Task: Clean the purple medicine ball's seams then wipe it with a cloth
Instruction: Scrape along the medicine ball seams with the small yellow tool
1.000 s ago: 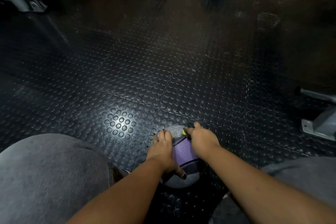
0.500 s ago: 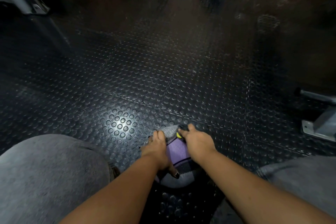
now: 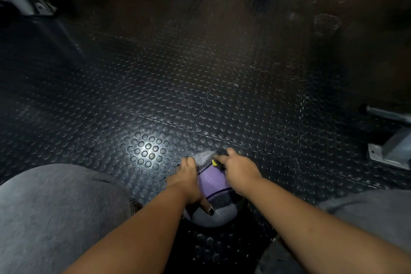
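Sitting on the studded floor [image 3: 200,95] close in front of the person, the ball [image 3: 212,182] shows a purple panel on top, with grey panels at its far and near ends. The left hand [image 3: 189,181] clasps its left flank; that grip is wide, with the fingers curved over the far left side and the thumb laid across the near face, so it appears to be steadying the ball rather than working on it. The right hand [image 3: 239,170] lies over the ball's right shoulder, its grip closed tight on a small tool [image 3: 214,162], of which only a yellow bit shows between finger and thumb (what kind of tool is too small to tell). That tip meets the ball at its far top edge, where grey joins purple. A dark seam [image 3: 219,191] curves across the near side, left to right, between the two wrists and nearer to the person than the tool tip. Judging from this, the seam work is under way, and reaching that near seam would call for drawing the tool back toward the body or rolling the ball away under the left hand.
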Tool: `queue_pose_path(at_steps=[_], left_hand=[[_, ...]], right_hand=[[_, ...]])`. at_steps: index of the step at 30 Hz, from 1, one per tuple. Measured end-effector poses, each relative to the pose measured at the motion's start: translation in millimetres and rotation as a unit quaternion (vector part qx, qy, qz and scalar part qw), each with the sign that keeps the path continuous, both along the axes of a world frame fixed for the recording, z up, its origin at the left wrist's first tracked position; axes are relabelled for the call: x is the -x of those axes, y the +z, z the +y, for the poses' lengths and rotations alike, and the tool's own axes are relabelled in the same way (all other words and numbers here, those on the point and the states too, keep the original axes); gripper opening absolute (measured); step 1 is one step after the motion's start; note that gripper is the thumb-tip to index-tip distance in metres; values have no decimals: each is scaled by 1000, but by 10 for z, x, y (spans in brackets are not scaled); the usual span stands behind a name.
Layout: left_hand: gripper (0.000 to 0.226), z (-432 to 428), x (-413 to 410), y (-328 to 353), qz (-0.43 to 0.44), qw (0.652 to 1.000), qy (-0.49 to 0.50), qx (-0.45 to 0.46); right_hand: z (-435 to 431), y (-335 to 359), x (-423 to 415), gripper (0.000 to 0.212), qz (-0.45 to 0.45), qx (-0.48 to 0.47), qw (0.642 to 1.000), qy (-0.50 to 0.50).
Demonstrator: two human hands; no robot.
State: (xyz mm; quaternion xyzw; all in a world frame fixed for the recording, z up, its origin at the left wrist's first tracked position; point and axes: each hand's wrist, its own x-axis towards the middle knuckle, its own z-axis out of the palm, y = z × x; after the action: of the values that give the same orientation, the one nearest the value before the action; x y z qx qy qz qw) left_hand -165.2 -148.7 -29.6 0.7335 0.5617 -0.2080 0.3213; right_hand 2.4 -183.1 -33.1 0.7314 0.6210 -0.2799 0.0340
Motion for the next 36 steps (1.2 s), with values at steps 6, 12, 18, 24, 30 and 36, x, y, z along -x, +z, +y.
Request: queue_pose_path(at_steps=[6,12,18,24,30,36], left_hand=[[116,-55,-13,20,-4,1000,-3,-7],[123,-71,-20,11,-19,1000,-5,-17],[117,-43,-9,-14,-68,997,19,-24],[105,31,8,-2,-106,990,91,4],[105,132,61,-69,-167,961,216,44],[105,185,127,-94,-172,948,253,84]], right_hand=[[-41,-15,-2,69,-45,19,999,-10],[-40,-188,-226,57,-50,82,993,-62],[-69,-314,-332,46,-2,104,986,-127],[-102,-296,-352,48,44,86,982,-162],[-147,-187,-186,55,78,34,986,-144],[-259,-256,-83,57,25,17,986,-166]])
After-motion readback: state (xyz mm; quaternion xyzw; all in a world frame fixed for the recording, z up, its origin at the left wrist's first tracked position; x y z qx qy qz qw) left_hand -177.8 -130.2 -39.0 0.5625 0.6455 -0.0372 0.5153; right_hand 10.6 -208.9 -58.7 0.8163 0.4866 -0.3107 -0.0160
